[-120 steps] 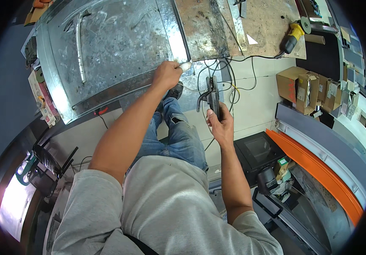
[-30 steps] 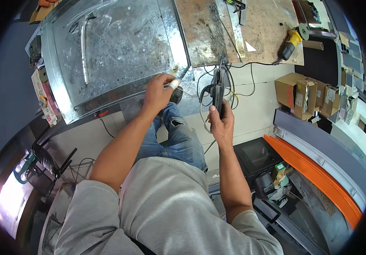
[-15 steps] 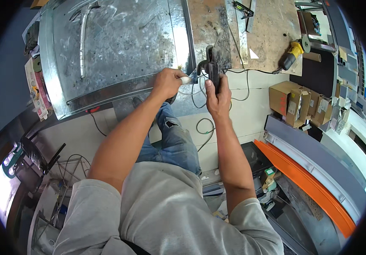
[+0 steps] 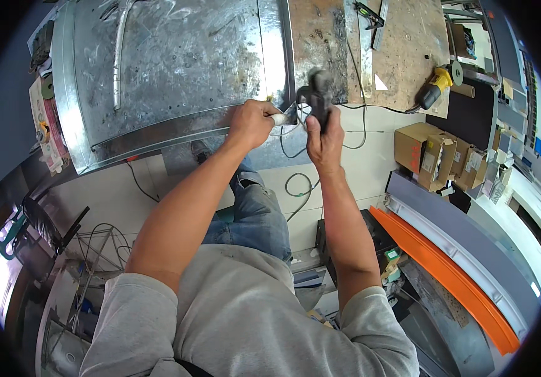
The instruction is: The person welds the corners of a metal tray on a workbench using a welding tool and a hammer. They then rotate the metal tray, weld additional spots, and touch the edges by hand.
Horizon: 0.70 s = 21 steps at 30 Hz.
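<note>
My left hand (image 4: pixel 253 124) is closed at the near right corner of a shiny sheet-metal panel (image 4: pixel 170 63) with a raised rim. A white rounded tip (image 4: pixel 279 119) shows at its thumb and fingers; whether it is a wrapped fingertip or a held piece I cannot make out. Just right of that corner, my right hand (image 4: pixel 327 139) grips a dark hand tool (image 4: pixel 320 103) by its handle. Its head points away from me and is smeared by motion, with a curved part on the left side. Whether the tool touches the panel is unclear.
A hammer (image 4: pixel 118 63) lies on the panel at left. On the wooden bench (image 4: pixel 402 56) at right are a yellow-black angle grinder (image 4: pixel 435 88) and a green-black square (image 4: pixel 369 16). Cords (image 4: pixel 302 195) trail to the floor. Cardboard boxes (image 4: pixel 413 147) and an orange metal profile (image 4: pixel 440 273) stand right.
The dark tool's head has shifted slightly and is now blurred. My left hand stays at the panel corner. The whole view has shifted a little.
</note>
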{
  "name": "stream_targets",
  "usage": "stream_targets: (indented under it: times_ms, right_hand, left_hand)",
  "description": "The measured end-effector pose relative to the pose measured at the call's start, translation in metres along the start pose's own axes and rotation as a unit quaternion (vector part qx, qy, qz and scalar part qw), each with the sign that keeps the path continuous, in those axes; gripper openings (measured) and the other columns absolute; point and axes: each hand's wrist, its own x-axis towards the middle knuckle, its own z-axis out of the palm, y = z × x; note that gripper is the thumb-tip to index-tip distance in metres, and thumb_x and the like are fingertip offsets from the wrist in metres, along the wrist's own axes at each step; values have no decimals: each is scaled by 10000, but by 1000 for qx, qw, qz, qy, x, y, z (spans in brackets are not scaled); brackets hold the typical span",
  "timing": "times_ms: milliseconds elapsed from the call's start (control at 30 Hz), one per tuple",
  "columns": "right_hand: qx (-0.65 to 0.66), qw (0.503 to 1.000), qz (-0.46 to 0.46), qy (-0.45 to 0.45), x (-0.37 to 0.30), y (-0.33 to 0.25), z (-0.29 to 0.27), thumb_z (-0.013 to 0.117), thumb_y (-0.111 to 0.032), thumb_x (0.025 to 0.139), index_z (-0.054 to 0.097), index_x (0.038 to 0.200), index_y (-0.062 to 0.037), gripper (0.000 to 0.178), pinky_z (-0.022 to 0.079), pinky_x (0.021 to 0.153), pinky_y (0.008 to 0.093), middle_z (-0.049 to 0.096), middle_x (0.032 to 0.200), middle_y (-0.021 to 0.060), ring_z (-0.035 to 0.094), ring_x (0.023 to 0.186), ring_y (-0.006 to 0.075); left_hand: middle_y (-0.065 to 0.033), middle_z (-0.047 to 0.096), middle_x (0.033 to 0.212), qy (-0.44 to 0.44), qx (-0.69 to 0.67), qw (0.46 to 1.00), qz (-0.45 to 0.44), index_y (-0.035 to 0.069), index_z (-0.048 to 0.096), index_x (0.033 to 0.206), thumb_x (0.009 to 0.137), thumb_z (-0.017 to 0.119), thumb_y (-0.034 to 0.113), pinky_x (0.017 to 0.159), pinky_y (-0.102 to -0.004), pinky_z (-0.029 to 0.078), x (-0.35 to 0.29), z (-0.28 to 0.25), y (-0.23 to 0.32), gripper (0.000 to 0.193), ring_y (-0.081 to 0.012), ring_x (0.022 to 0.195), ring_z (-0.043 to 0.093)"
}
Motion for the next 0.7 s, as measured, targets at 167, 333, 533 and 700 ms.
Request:
stream_targets:
  times_ms: [167,333,533,700]
  right_hand:
    - [25,999,26,-17,4,2,-2,672,-321,981,517,1258,-3,449,523,687,433,672,864,224,663,745,415]
    - [-24,998,28,-53,7,-1,2,676,-307,978,529,1254,4,441,532,701,435,682,900,240,686,800,438]
    - [13,999,-4,-29,2,-2,10,630,-287,1016,514,1229,19,390,468,610,379,592,733,147,565,639,251]
    - [20,1000,18,-16,13,0,6,580,-350,1041,520,1227,16,415,454,608,356,597,785,125,546,650,217]
  left_hand:
    - [-107,762,850,-3,0,1000,-3,45,794,995,863,757,151,714,-350,521,2,-1,2,173,-178,737,682]
    - [-164,755,869,-11,3,999,-34,115,812,993,830,719,101,757,-392,552,-2,-3,6,188,-295,800,730]
    - [-110,757,826,6,-2,1000,-4,48,795,1000,846,732,91,698,-339,518,0,-2,4,172,-165,714,668]
    - [-113,761,846,-15,1,1000,-24,43,790,1010,850,728,75,706,-343,522,-2,-2,7,175,-170,726,673]
